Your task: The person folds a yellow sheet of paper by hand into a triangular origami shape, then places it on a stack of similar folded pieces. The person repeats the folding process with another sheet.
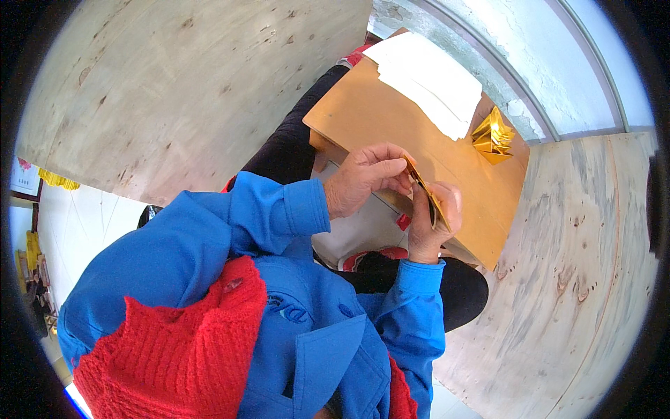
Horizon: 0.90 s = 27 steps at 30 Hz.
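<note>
A thin folded piece of gold foil paper is held at a slant above the near edge of a brown board table. My left hand pinches its upper end between thumb and fingers. My right hand grips the lower part, with the thumb on the near side and the fingers behind. A dark gap shows between the layers of the piece. Farther right on the table stands a nested bundle of folded gold foil papers. The fingertips of both hands are partly hidden.
White paper sheets lie overlapping on the table's far part. Large wooden panels stand or lie at the left and right. A wall with metal bars is behind the table. A red shoe shows below it.
</note>
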{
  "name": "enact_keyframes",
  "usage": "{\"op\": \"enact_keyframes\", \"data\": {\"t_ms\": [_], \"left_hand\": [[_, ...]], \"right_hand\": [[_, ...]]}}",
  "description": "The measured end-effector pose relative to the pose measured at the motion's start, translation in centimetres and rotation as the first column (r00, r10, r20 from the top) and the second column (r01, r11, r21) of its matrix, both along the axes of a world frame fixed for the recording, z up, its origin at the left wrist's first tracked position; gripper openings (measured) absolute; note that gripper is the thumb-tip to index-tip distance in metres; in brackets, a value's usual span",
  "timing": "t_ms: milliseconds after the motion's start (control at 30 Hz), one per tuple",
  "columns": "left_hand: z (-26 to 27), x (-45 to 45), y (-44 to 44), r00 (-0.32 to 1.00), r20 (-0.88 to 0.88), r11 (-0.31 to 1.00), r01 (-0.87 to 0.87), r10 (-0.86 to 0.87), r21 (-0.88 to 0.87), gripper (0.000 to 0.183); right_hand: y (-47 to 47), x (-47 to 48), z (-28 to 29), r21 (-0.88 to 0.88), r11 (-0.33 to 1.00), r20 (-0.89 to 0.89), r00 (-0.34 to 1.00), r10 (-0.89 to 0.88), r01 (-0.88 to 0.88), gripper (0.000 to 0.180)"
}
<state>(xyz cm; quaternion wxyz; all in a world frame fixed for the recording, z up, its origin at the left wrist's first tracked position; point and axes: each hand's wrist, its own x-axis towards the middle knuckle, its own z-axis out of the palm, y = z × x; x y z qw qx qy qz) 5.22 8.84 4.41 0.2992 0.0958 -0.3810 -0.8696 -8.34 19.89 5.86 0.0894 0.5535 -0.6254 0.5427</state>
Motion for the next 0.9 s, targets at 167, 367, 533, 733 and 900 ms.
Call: {"op": "enact_keyframes", "data": {"t_ms": [167,367,533,733,900], "left_hand": [[0.7,0.0,0.3,0.998,0.056,0.999,-0.030,0.027,0.037,0.022],[1.3,0.2,0.2,0.979,0.170,0.981,-0.136,0.112,0.135,0.018],[1.2,0.4,-0.2,0.969,0.203,0.982,-0.164,0.143,0.092,0.017],[0.9,0.5,-0.5,0.963,0.182,0.976,-0.211,0.199,0.051,0.014],[0.2,0.6,-1.0,0.983,0.132,0.992,-0.129,0.129,-0.010,0.016]], "right_hand": [[-0.1,0.1,-0.1,-0.043,0.999,-0.066,0.998,-0.018,0.015,0.022],[-0.3,0.2,-0.4,-0.055,0.998,-0.116,0.993,0.003,-0.010,0.024],[-0.3,0.3,-0.5,-0.014,1.000,-0.155,0.988,0.019,-0.022,0.026],[-0.2,0.6,-0.4,0.021,0.998,-0.161,0.985,0.058,-0.055,0.026],[0.0,0.6,-1.0,0.069,0.995,-0.092,0.993,0.072,-0.066,0.024]]}}
